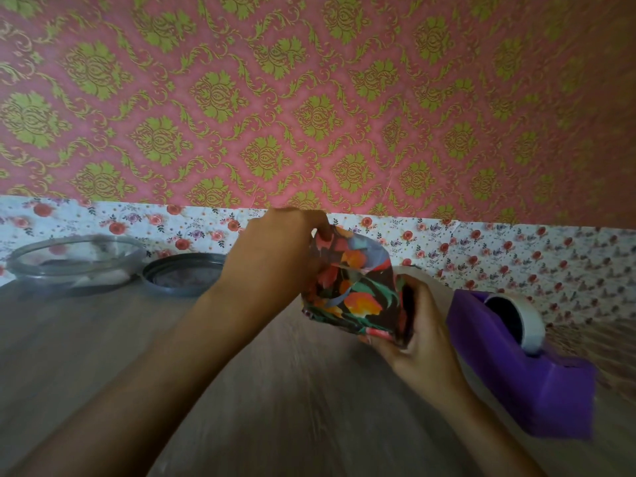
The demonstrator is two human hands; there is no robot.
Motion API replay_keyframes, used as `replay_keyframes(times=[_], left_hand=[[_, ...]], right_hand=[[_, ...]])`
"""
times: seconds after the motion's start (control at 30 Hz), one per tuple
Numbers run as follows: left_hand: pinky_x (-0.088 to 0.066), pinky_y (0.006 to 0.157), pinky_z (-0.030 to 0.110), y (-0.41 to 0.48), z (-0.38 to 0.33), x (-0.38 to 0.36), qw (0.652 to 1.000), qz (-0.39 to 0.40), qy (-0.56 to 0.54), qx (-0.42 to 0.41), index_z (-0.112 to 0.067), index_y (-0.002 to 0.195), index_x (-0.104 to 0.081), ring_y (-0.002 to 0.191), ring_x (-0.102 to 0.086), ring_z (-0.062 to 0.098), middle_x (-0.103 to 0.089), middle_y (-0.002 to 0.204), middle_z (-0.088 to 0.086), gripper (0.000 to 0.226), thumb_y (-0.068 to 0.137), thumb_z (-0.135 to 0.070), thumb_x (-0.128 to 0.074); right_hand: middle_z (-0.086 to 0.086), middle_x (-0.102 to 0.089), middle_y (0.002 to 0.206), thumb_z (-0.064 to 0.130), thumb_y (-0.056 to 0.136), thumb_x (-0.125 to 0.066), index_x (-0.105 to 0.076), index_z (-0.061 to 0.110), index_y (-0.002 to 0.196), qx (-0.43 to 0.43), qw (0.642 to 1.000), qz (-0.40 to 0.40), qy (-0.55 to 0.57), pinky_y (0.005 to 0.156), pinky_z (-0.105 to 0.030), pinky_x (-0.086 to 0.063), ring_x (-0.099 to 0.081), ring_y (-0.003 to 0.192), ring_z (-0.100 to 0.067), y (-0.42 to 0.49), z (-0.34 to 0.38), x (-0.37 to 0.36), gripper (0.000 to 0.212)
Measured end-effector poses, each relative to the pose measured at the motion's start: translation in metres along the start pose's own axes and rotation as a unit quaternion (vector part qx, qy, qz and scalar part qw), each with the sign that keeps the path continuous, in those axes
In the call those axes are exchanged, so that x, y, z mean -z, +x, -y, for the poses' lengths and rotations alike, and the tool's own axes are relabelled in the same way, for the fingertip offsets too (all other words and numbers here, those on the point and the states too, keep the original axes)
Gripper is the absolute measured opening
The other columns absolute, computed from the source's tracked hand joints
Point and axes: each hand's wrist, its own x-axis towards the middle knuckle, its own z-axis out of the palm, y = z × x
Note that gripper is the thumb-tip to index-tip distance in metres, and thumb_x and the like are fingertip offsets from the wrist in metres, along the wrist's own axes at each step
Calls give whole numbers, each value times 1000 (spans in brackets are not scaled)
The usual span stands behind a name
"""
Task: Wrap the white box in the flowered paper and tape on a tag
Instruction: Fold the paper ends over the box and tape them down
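A box covered in dark flowered paper (354, 287) is held a little above the wooden table, tilted, with a folded end facing me. My left hand (275, 256) grips its upper left side, fingers curled over the top edge. My right hand (420, 335) holds it from below and at the right, fingers wrapped round the lower right corner. No white of the box shows. I see no tag in view.
A purple tape dispenser (523, 366) with a white roll stands just right of my right hand. A clear glass bowl (74, 259) and a round grey lid (182, 275) sit at the back left. Wooden table (275, 390) spreads in front; patterned wall behind.
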Motion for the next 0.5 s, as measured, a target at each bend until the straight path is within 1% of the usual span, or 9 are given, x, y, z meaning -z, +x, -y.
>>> replay_keyframes(times=[0.07, 0.17, 0.23, 0.3, 0.37, 0.4, 0.43, 0.47, 0.5], left_hand=[[-53, 74, 36, 0, 3, -4, 999, 42, -19, 5, -29, 110, -60, 83, -63, 25, -65, 105, 5, 27, 86, -19, -64], [-53, 73, 28, 2, 7, 3, 991, 114, -69, -28, -29, 119, -56, 69, -61, 12, -64, 105, -2, 45, 80, -11, -69], [-53, 69, 23, 4, 9, 13, 982, 147, -108, -54, -32, 120, -57, 67, -64, 6, -59, 98, -11, 54, 74, -11, -76], [-52, 67, 14, 6, 13, 20, 973, 174, -116, -94, -43, 108, -59, 71, -66, 7, -58, 96, -17, 47, 75, -13, -75], [-48, 74, 10, 3, 14, 26, 964, 199, -95, -147, -52, 93, -56, 89, -61, 2, -57, 104, -16, 30, 81, -27, -68], [-45, 82, 13, 1, 15, 28, 960, 218, -68, -161, -52, 98, -57, 101, -53, 1, -54, 112, -14, 23, 77, -46, -65], [-42, 91, 20, -1, 17, 27, 960, 224, -27, -164, -48, 107, -57, 112, -45, 2, -48, 122, -11, 43, 67, -65, -61], [-38, 98, 28, -2, 17, 25, 963, 223, 23, -151, -43, 114, -55, 122, -37, 7, -39, 132, -8, 65, 58, -75, -58], [-34, 103, 34, -3, 16, 22, 966, 202, 75, -141, -39, 117, -54, 129, -30, 12, -32, 139, -6, 73, 54, -76, -60]], right_hand=[[3, -53, 118, 48, 64, -72, -36, 49, 116, 5, 1000, -5, -13, 85, -42, -54, -54, 114, -14, -1, -1, 2, 63], [10, -51, 115, 40, 64, -76, -36, 44, 115, 8, 999, -37, -31, 83, -39, -53, -53, 111, -12, 0, -6, 7, 65], [16, -50, 114, 23, 64, -83, -36, 44, 112, 7, 998, -52, -19, 83, -30, -53, -54, 110, -8, 1, -7, 9, 70], [19, -51, 113, 8, 63, -84, -40, 42, 108, 7, 999, -52, 11, 81, -17, -50, -55, 108, -1, 2, -6, 9, 72], [17, -53, 113, 3, 63, -83, -41, 39, 108, -1, 998, -48, 41, 78, -11, -49, -56, 107, 1, 2, -4, 8, 71], [16, -53, 113, 4, 63, -83, -42, 39, 108, -4, 998, -47, 51, 78, -11, -50, -57, 107, 1, 2, -3, 7, 71], [15, -54, 113, 7, 62, -84, -42, 38, 108, -7, 997, -46, 60, 78, -12, -50, -57, 107, 0, 2, -2, 7, 70], [14, -54, 113, 11, 61, -83, -42, 38, 108, -8, 997, -41, 67, 78, -12, -50, -58, 106, 1, 1, 0, 6, 68], [15, -55, 112, 12, 61, -81, -42, 38, 108, -11, 997, -36, 74, 78, -12, -50, -57, 106, 2, 1, 2, 4, 66]])
